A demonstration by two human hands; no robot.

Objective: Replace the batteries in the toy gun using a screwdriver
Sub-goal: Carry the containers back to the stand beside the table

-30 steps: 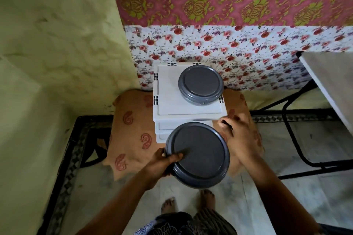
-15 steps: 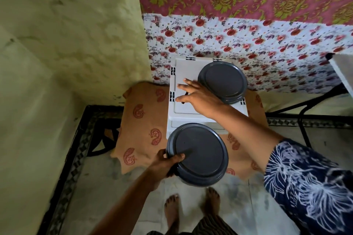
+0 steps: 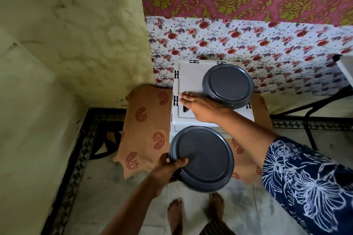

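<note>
Against floral wall coverings, the right hand (image 3: 198,108) has reached flat-fingered onto the white box (image 3: 191,80), while the left hand (image 3: 168,168) still grips a grey-lidded container (image 3: 202,158), apparently fetching supplies.

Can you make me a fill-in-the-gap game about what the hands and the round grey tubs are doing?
1. The left hand grips a round grey container by its ____.
2. The right hand rests flat on top of the ____ box.
3. A second grey container sits on that box, to the ____ of the right hand.
4. The box stands on an orange ____ printed with red shapes.

Missing words: rim; white; right; cloth
</note>
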